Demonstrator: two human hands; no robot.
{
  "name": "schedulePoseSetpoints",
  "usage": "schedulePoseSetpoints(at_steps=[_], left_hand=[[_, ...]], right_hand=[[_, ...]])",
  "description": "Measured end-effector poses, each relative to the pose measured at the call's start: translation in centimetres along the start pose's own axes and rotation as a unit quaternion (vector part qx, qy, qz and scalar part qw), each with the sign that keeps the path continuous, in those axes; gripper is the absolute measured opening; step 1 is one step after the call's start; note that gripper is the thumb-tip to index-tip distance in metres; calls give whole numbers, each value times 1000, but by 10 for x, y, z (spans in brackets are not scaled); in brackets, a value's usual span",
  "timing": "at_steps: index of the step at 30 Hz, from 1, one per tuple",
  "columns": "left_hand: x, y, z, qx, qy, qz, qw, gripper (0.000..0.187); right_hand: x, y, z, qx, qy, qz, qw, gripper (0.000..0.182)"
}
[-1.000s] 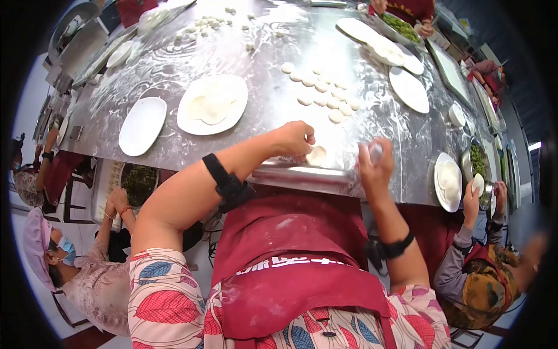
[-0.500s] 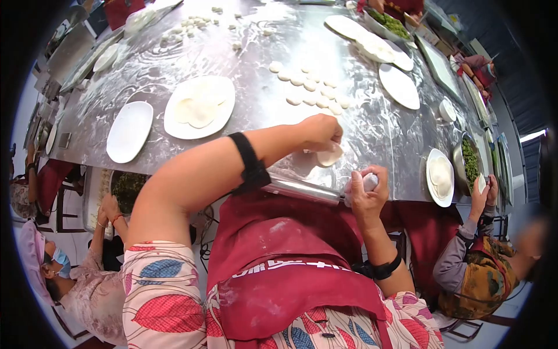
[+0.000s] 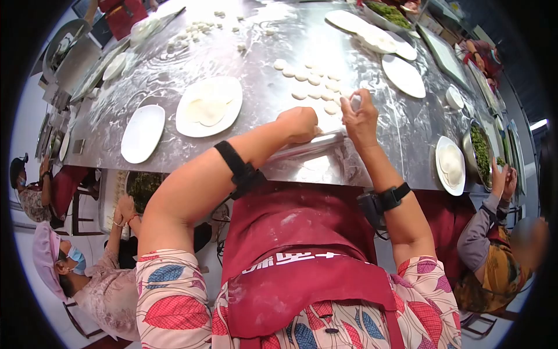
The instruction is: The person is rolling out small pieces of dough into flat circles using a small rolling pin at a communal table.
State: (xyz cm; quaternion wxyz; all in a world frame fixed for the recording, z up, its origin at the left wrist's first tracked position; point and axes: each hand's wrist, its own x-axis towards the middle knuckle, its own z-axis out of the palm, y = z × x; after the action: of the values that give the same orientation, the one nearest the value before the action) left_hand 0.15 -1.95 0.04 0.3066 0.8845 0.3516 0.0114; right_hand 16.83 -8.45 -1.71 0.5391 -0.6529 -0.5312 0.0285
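My left hand [image 3: 299,125] is closed at the edge of a flattened dough round [image 3: 330,123] on the floured table, and mostly hides my fingertips. A shiny metal rolling pin [image 3: 308,145] lies crosswise just in front of it, toward me. My right hand [image 3: 361,119] is at the pin's right end, fingers curled; its grip on the pin is partly hidden. Just beyond my hands, several small dough discs [image 3: 314,80] lie in loose rows. To the left, a white plate [image 3: 228,120] carries thin rolled wrappers [image 3: 207,110].
A bare white oval plate [image 3: 142,134] stands farther left. At right are another white plate [image 3: 403,76], a plate of wrappers [image 3: 450,166] and a bowl of green filling [image 3: 479,151]. Co-workers sit close on both sides. The steel table's near edge [image 3: 349,186] runs before my apron.
The rolling pin and my right hand have moved forward from the table edge. My left hand has shifted slightly left and stays closed. The view has shifted a little.
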Motion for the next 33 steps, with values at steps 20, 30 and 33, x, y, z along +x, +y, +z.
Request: schedulePoseSetpoints(at_steps=[20, 30, 33], left_hand=[[4, -14, 9, -27, 1, 26, 999, 19], [7, -7, 7, -44, 13, 23, 999, 23], [5, -7, 6, -35, -9, 44, 998, 21]], right_hand=[[-62, -7, -46, 21, -1, -4, 1000, 23], [8, -3, 5, -43, 10, -35, 998, 27], [-29, -1, -25, -4, -20, 23, 1000, 25]])
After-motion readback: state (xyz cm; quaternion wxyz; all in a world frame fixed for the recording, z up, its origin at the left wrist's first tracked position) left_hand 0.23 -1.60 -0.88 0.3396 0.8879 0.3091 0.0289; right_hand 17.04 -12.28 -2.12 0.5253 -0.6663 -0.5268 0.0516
